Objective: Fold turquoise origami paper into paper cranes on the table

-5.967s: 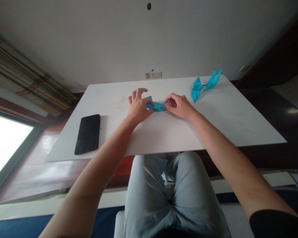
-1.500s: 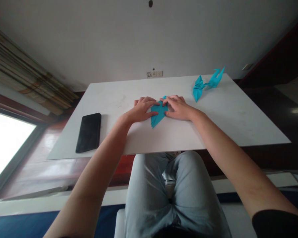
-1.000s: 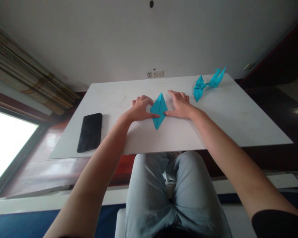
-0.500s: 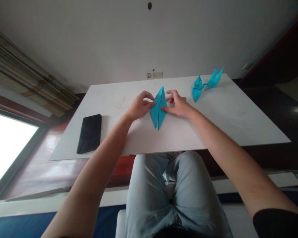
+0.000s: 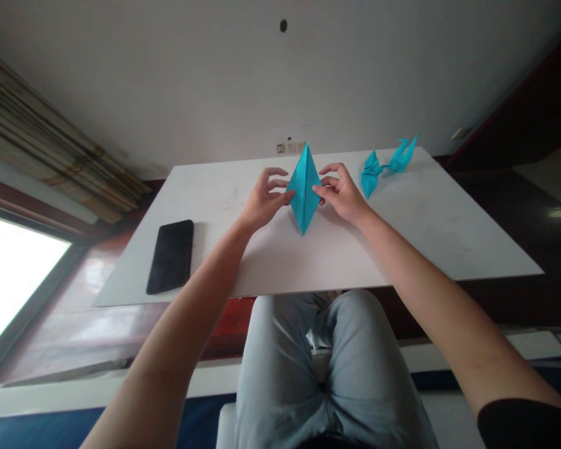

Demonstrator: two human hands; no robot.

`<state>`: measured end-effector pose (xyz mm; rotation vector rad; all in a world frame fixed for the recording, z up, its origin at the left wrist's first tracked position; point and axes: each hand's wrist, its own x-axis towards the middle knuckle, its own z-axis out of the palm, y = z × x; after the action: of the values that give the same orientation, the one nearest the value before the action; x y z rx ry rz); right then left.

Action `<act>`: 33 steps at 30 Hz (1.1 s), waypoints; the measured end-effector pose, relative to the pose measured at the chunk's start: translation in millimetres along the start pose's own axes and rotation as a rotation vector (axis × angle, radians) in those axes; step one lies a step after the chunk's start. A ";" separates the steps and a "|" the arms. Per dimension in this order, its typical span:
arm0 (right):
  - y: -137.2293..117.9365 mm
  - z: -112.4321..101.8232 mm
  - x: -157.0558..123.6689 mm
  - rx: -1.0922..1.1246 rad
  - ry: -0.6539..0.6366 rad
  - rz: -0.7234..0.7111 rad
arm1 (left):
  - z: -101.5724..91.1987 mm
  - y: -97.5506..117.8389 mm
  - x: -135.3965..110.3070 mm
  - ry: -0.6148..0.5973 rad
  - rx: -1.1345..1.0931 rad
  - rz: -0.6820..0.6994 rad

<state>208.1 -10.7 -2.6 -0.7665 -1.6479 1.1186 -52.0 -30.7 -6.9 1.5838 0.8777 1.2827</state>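
A blue sheet of origami paper (image 5: 303,181), folded into a long diamond with a crease down its middle, stands upright between my hands over the white table. My left hand (image 5: 267,198) pinches its left corner, thumb in front and fingers behind. At the right corner my right hand (image 5: 343,193) grips it the same way, with the thumb on the front face. The fingertips behind the paper are partly hidden. The diamond's lower point is close to the tabletop; whether it touches, I cannot tell.
On the table (image 5: 224,262), two folded blue paper cranes (image 5: 370,173) (image 5: 402,157) rest at the back right. A black phone-like device (image 5: 171,257) lies at the left. The wall with sockets (image 5: 290,148) rises behind, and my legs are under the front edge.
The folded paper has been raised and tilted upright. Its two split lower points no longer show; one closed point faces down. Both hands have shifted slightly with it.
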 end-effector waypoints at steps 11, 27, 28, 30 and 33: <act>0.6 0.6 1.3 0.005 -0.011 -0.014 | 3.5 6.3 1.4 0.026 -0.027 -0.012; -16.8 2.9 -5.1 -0.048 0.008 0.001 | 2.8 19.1 -2.7 -0.004 -0.007 -0.045; -16.9 3.8 -5.0 -0.035 0.005 0.009 | 3.0 18.2 -2.5 -0.008 0.016 -0.046; -17.3 5.7 -5.0 -0.028 -0.007 0.023 | 3.7 15.9 -1.9 -0.018 0.056 -0.048; -17.7 8.0 -5.9 -0.033 -0.028 0.030 | 5.1 11.7 -1.0 0.003 0.053 -0.028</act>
<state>202.8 -25.1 10.7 -0.8028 -1.6868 1.1300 -47.2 -36.7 3.4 1.6055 0.9393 1.2518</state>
